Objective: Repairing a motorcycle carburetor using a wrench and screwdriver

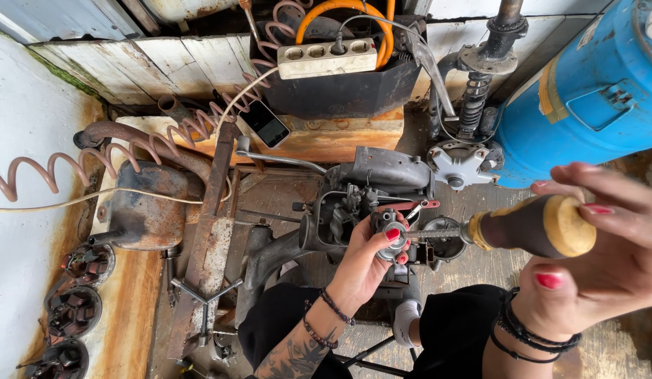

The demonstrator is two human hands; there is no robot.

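Note:
My left hand [364, 263] grips a small grey metal engine part, a carburettor [390, 234], held up in front of a dark engine block [368, 184]. My right hand [606, 260] is closed around the brown and yellow wooden handle of a screwdriver [533, 226]. Its metal shaft points left and its tip reaches the carburettor between my left fingers. Both wrists wear dark bracelets, and my knees in black trousers show below.
A rusty metal frame [203, 245] and a rusty tank [147, 203] lie at the left. A phone [264, 123] rests on an orange board, a white power strip [326, 60] sits above. A blue barrel [585, 91] stands at the right, beside a coil spring strut [473, 105].

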